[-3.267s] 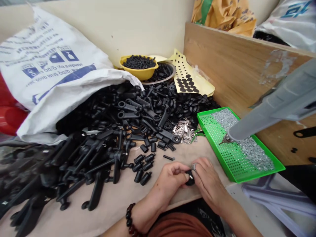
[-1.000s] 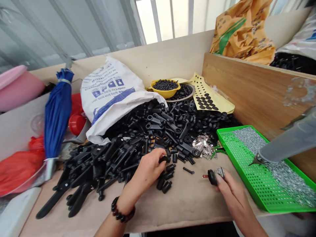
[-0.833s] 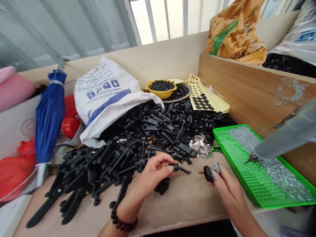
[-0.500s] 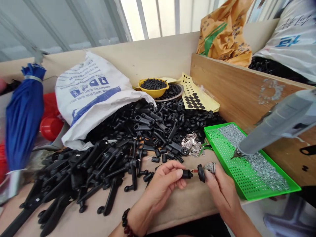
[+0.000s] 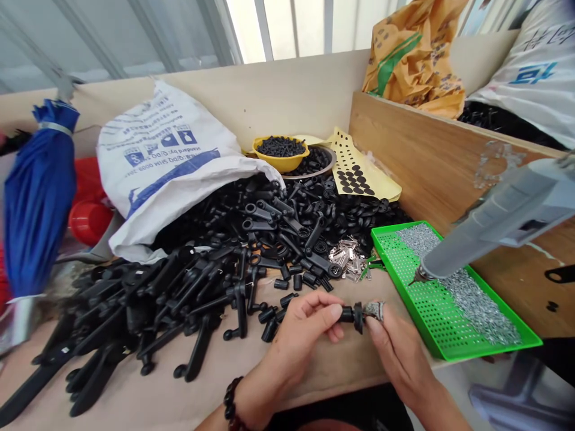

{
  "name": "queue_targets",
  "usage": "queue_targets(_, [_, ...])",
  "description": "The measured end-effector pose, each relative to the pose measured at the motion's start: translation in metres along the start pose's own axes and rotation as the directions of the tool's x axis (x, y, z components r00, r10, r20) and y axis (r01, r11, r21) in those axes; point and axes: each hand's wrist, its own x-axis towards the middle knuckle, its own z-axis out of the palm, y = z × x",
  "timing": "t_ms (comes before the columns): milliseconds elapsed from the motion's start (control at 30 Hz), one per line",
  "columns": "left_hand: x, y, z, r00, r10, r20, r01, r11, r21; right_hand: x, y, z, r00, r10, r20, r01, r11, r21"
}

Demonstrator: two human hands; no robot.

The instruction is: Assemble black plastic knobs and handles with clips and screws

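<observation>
Black cylinder (image 5: 345, 314) lies crosswise, collar (image 5: 358, 317) rightward, between hands (image 5: 300, 335): left pinching, right's (image 5: 395, 338) grip unclear.

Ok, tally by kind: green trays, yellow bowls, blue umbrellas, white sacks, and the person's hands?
Green tray: 1
Yellow bowl: 1
Blue umbrella: 1
White sacks: 2
Hands: 2
Total: 7

Black cylinder (image 5: 345, 314), one, left hand (image 5: 309, 323): formerly apart from black disc (image 5: 358, 318), now end-on against it. Reddish strip between: formerly exposed, now hidden.
</observation>
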Motion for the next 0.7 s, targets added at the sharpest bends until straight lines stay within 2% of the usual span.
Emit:
queue_targets(100, [-0.001, 0.003, 0.002, 0.997, 0.073, 0.014, -0.074, 0.988, 0.134, -0.003, -0.002, 0.001, 0.996, 0.085, -0.026, -0.084, 0.996, 0.041])
queue_targets(233, [-0.004, 0.007, 0.004, 0.986, 0.161, 0.032, -0.164, 0.941, 0.297, -0.005, -0.003, 0.005, 0.986, 0.138, -0.094, -0.133, 0.99, 0.051])
queue_targets(300, [-0.004, 0.008, 0.005, 0.972, 0.225, 0.061, -0.231, 0.891, 0.391, -0.009, 0.001, 0.008, 0.979, 0.18, -0.092, -0.173, 0.982, 0.078])
queue_targets(367, [-0.005, 0.008, 0.005, 0.938, 0.324, 0.126, -0.343, 0.805, 0.484, -0.015, 0.006, 0.011, 0.964, 0.257, -0.063, -0.247, 0.959, 0.141])
queue_targets(467, [-0.007, 0.009, 0.004, 0.844, 0.462, 0.273, -0.525, 0.61, 0.593, -0.022, 0.012, 0.017, 0.912, 0.408, -0.044, -0.383, 0.886, 0.262])
queue_targets(533, [-0.008, 0.008, 0.002, 0.781, 0.5, 0.374, -0.608, 0.475, 0.636, -0.022, 0.011, 0.021, 0.863, 0.504, -0.022, -0.462, 0.808, 0.366])
queue_targets(633, [-0.008, 0.006, -0.004, 0.626, 0.572, 0.53, -0.755, 0.273, 0.596, -0.017, 0.002, 0.026, 0.796, 0.595, 0.114, -0.542, 0.615, 0.573])
queue_targets(700, [-0.007, 0.005, -0.007, 0.548, 0.601, 0.582, -0.808, 0.199, 0.555, -0.012, -0.006, 0.028, 0.772, 0.604, 0.198, -0.548, 0.476, 0.687])
